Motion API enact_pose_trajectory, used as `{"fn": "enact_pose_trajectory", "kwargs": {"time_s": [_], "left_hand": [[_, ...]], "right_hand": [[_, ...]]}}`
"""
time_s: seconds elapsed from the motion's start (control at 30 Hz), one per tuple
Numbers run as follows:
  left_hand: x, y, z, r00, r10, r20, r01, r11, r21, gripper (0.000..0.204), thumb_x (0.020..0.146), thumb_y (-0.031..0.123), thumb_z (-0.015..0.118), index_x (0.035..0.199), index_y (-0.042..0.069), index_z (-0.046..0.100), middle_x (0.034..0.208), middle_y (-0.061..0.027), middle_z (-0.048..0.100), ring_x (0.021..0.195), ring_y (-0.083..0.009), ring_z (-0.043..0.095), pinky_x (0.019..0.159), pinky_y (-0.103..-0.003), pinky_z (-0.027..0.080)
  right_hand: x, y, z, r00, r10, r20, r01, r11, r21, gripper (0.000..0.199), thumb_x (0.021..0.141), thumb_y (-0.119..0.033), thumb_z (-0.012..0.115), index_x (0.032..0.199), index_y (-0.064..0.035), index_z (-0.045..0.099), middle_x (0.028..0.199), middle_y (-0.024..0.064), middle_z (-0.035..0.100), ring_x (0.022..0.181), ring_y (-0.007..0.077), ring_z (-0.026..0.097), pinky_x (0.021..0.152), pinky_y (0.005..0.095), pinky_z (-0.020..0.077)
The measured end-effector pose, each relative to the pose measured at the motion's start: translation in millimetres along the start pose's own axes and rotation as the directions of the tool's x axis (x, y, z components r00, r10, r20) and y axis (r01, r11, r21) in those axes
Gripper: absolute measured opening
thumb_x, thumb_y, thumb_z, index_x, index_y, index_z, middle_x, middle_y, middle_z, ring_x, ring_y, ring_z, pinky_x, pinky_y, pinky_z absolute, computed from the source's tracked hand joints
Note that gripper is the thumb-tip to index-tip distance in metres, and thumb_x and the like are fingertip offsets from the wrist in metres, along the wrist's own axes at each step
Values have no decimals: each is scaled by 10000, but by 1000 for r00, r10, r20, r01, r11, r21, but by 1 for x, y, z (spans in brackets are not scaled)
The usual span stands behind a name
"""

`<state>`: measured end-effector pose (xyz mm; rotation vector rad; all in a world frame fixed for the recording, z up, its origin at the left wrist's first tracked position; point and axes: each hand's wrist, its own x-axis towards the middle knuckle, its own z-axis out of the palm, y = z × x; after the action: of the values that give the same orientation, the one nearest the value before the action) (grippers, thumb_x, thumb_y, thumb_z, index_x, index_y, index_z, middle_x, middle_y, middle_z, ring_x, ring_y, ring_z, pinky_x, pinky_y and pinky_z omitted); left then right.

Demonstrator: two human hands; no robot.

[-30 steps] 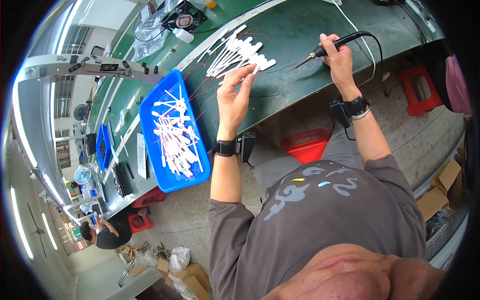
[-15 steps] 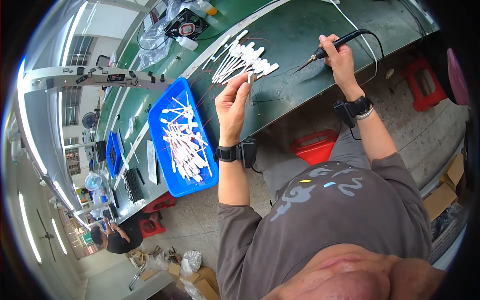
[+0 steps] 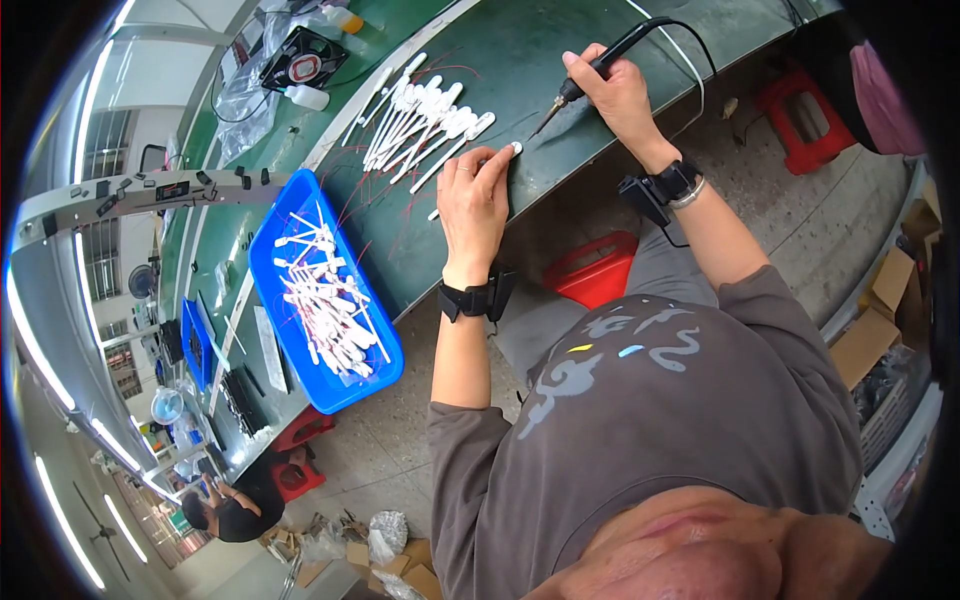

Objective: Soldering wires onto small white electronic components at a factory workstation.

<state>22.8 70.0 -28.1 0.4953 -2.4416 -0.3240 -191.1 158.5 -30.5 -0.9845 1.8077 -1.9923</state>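
My right hand [image 3: 622, 104] grips a black soldering iron [image 3: 604, 66] like a pen, its thin tip slanting down and left toward the bench. Palm down on the green bench top, my left hand [image 3: 474, 212] pinches a white paddle-shaped plastic piece [image 3: 517, 148]. Its rounded head shows beyond the fingertips, near the iron's tip but apart from it; the hand hides most of the rest. Just beyond lies a loose pile of similar white pieces [image 3: 415, 115] with thin red wires. Left of my hand, a blue plastic tray [image 3: 390, 362] holds many more.
A black cooling fan [image 3: 303, 62], a small white bottle [image 3: 307, 97] and clear plastic bags lie at the far left. The iron's black cable [image 3: 690, 35] arcs rightward. Red stools [image 3: 598, 268] stand under the bench edge. Another person [image 3: 240, 510] sits farther along at the left.
My left hand has turned palm down and lowered the white piece to the bench. The soldering iron's tip has come closer to it. The whole view has shifted slightly.
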Motion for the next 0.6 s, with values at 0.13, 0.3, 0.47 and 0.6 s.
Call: {"fn": "enact_pose_trajectory", "kwargs": {"time_s": [0.13,0.3,0.47,0.6], "left_hand": [[-1,0,1,1000,-3,-6,3,1000,-2,205,809,52,680,999,120,717,944,-37,623,867,-232,572,769,-360,451],[-2,0,0,1000,6,-11,-6,1000,13,211,806,51,680,1003,119,717,942,-34,614,864,-230,564,767,-358,447],[-1,2,1,1000,7,-19,-7,1000,5,211,807,53,681,1004,119,717,938,-35,613,864,-230,564,768,-358,444],[-1,2,0,1000,1,-15,-1,1000,10,209,809,54,680,1004,118,718,938,-37,615,868,-232,566,771,-359,445]], "right_hand": [[-2,-3,3,1000,3,6,-2,998,-56,353,902,-336,665,702,-58,581,592,-51,481,569,44,396,541,241,352],[-3,-2,6,1000,-22,5,23,998,-52,319,924,-286,648,711,-62,567,600,-84,400,579,23,346,533,219,303],[-2,-2,7,999,-47,22,48,998,-41,322,923,-288,650,710,-62,566,613,-79,404,593,22,353,543,215,306],[-2,-5,8,999,-13,38,15,998,-58,316,923,-284,652,714,-62,565,619,-78,412,599,24,359,551,214,313]]}}
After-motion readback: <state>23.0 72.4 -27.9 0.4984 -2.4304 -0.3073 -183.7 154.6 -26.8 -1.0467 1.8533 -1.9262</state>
